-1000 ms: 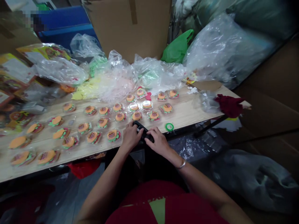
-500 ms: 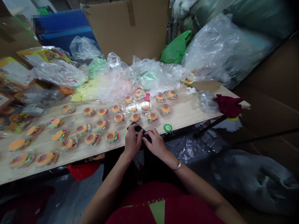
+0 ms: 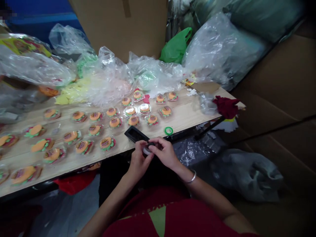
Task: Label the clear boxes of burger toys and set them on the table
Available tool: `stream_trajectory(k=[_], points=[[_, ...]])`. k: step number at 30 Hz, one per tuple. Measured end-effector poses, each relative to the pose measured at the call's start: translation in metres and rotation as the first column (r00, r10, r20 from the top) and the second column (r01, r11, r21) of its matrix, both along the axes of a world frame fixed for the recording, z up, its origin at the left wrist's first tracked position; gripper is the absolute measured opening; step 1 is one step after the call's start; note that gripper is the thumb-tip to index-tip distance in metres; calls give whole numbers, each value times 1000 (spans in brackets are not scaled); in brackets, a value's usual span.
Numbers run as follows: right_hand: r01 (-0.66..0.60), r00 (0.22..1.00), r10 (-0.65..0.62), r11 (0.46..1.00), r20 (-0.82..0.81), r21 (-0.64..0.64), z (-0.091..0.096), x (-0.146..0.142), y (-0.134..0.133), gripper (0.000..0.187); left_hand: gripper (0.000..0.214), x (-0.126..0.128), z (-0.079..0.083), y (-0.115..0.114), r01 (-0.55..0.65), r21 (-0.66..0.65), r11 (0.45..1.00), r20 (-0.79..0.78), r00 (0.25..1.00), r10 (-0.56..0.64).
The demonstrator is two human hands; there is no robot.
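Observation:
Low over the table's front edge, my left hand (image 3: 137, 160) and my right hand (image 3: 165, 152) meet with bent fingers. Between them they pinch a small roll of tape (image 3: 146, 150), pale with a dark hub, partly covered by the fingers. Just beyond, a black tape dispenser (image 3: 135, 134) lies on the wooden table (image 3: 187, 123), its long body slanting toward my hands. A green ring (image 3: 168, 131) rests to the right of it. Several toy burgers in clear packs (image 3: 107, 143) stand in loose rows to the left and behind.
Clear plastic bags with coloured pieces (image 3: 106, 85) line the table's back, before a large cardboard box (image 3: 123, 29). A green bag (image 3: 176, 46) stands behind. On the right end are clear plastic trays (image 3: 206, 102) and a dark red cloth (image 3: 226, 107).
The black dispenser, in my hands before, now lies on the table. My hands have drawn back toward me and hold the small roll. The view has shifted to the right.

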State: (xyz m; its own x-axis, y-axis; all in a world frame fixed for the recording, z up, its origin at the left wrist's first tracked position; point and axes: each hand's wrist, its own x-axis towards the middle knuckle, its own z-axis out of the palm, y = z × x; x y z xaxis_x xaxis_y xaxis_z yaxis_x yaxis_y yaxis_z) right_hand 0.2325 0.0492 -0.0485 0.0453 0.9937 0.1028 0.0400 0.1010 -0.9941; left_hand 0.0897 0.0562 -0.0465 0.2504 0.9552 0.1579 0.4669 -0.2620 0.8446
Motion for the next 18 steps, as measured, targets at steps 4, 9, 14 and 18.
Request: stream_trajectory(k=[4, 9, 14, 18], points=[[155, 966, -183, 975, -184, -157, -16, 31, 5, 25, 20, -13, 12, 8, -77, -106, 991, 6, 997, 78], [338, 902, -392, 901, -179, -273, -49, 75, 5, 28, 32, -39, 6, 1, 45, -270, 962, -134, 988, -84], [356, 902, -412, 879, -129, -318, -65, 90, 3, 28, 19, -52, -44, -6, 11, -707, 708, -48, 997, -64], [362, 898, -426, 859, -112, -363, -73, 97, -2, 31, 18, -50, -98, -8, -38, -882, 470, -32, 999, 20]])
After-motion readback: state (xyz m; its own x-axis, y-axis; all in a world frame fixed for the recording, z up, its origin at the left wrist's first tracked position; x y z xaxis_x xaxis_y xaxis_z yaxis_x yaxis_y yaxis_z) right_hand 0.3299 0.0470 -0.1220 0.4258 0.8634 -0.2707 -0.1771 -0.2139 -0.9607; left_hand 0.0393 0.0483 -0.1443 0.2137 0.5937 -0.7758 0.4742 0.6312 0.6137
